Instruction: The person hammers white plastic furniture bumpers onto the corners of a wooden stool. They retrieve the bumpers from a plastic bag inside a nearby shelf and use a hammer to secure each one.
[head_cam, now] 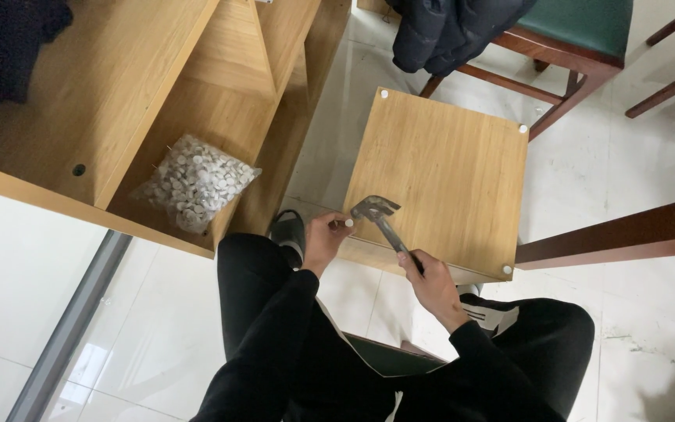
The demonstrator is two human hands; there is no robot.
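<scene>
White plastic foot (348,223) pinched in left hand (323,238) at near-left corner of square wooden panel (439,184), 7 o'clock of panel centre. Claw hammer (383,219) gripped by right hand (430,281), fingers wrapped tight on handle, head just beside the foot at 3 o'clock. Step judged: tapping fourth foot in; next needs a short square strike, fingers clear. Feet seated: three, other corners. Hammers: one. Bag of spare feet (194,184) in cabinet (119,94), 9 o'clock. Chair (564,39) at 12.

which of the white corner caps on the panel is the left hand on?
The near-left corner cap, pinched by the left hand beside the hammer head. The other three caps sit untouched at the other corners.
</scene>
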